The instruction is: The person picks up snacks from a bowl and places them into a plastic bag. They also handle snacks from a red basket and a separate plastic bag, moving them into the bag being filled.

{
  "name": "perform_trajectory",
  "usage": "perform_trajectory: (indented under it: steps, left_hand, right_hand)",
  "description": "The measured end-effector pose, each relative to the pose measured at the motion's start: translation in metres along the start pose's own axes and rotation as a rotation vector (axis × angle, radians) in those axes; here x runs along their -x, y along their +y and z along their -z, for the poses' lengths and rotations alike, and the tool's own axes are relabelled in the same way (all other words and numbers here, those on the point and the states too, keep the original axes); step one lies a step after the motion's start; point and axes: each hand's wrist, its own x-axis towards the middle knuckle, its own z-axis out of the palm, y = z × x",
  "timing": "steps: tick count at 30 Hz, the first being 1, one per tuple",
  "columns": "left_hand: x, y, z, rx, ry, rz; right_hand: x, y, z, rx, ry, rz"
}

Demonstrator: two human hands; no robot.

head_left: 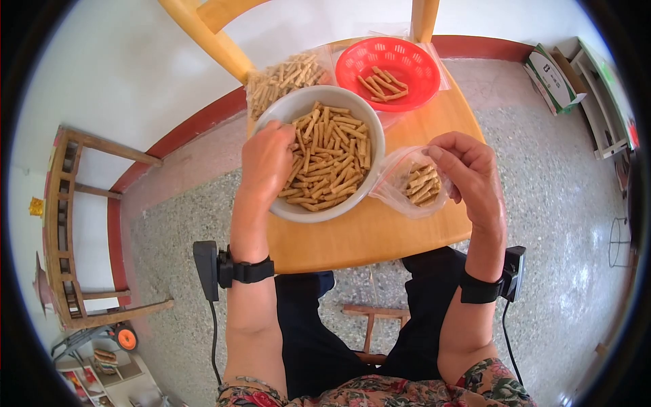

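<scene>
The right hand [468, 166] pinched one small clear plastic bag [393, 179] of brown sticks [422, 186] over one yellow wooden seat [352, 255]; limp, light and slippery, it seemed best held by its rim. The left hand [269, 152] curled at one round grey bowl [315, 216] of uncountable sticks, its grasp unclear. Beyond lay one red plastic basket [369, 54], one larger clear bag [288, 78]

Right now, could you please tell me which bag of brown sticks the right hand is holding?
The small clear zip bag, right of the grey bowl; the larger bag lies behind that bowl, untouched.
</scene>
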Motion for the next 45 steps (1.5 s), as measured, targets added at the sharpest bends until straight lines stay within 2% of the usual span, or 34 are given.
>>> perform_trajectory:
  steps: [1,3,4,6,7,9,12,16,18,19,21,22,24,28,30,32,36,38,40,42,43,45]
  left_hand:
    - [0.0,0.001,0.003,0.002,0.0,-0.006]
    - [0.006,0.007,0.009,0.606,-0.003,0.232]
    - [0.009,0.015,0.015,0.61,-0.008,0.224]
    - [0.012,0.035,0.027,1.376,-0.049,0.247]
    - [0.013,0.045,0.029,1.385,-0.059,0.238]
    - [0.017,0.064,0.031,1.718,-0.118,0.225]
    - [0.018,0.08,0.029,1.874,-0.17,0.237]
    - [0.019,0.097,0.031,1.829,-0.193,0.226]
    - [0.02,0.107,0.034,1.561,-0.132,0.201]
    - [0.022,0.113,0.033,1.563,-0.139,0.203]
    - [0.023,0.123,0.03,1.256,-0.03,0.112]
    - [0.023,0.126,0.029,1.256,-0.033,0.114]
    - [0.023,0.132,0.025,0.877,0.051,-0.061]
    - [0.022,0.135,0.011,0.639,0.185,-0.113]
    - [0.021,0.13,0.02,0.695,0.217,-0.083]
    - [0.019,0.123,0.036,0.736,0.285,0.032]
    - [0.015,0.082,0.053,0.805,0.335,0.19]
    - [0.015,0.056,0.06,0.856,0.276,0.28]
    - [0.017,0.035,0.064,0.784,0.254,0.306]
    - [0.019,0.02,0.061,0.758,0.173,0.422]
    - [0.02,0.012,0.056,0.755,0.178,0.425]
    - [0.022,-0.002,0.044,0.608,0.0,0.338]
  right_hand:
    - [0.001,-0.001,0.0,0.002,0.006,-0.009]
    - [0.001,-0.001,0.002,0.005,0.01,-0.013]
    - [0.002,-0.001,0.002,0.005,0.006,-0.015]
    - [0.001,-0.001,0.001,-0.003,0.01,-0.019]
    - [0.001,-0.001,0.001,-0.012,0.003,-0.022]
    - [0.001,0.0,0.0,-0.01,0.01,-0.013]
    - [0.003,-0.001,-0.001,-0.022,0.024,-0.005]
    - [0.002,-0.001,0.001,-0.035,0.023,0.012]
    - [0.002,0.0,0.001,-0.039,0.032,0.011]
    - [0.001,0.001,0.002,-0.044,0.032,0.019]
    - [-0.001,0.005,0.003,-0.051,0.032,0.027]
    - [-0.002,0.009,0.003,-0.05,0.02,0.062]
    - [-0.003,0.012,0.003,-0.05,0.005,0.093]
    - [-0.001,0.007,0.002,-0.062,0.0,0.082]
    - [0.0,0.005,0.001,-0.085,0.006,0.061]
    - [-0.001,0.006,0.003,-0.071,0.007,0.064]
    - [-0.001,0.006,0.002,-0.086,0.014,0.06]
    - [0.0,0.004,0.002,-0.065,0.046,0.042]
    - [0.002,0.0,0.0,-0.047,0.062,0.047]
    - [0.002,0.0,0.0,-0.1,0.105,0.04]
    - [0.001,0.0,0.001,-0.117,0.114,0.041]
    - [0.0,0.001,0.0,-0.115,0.118,0.046]
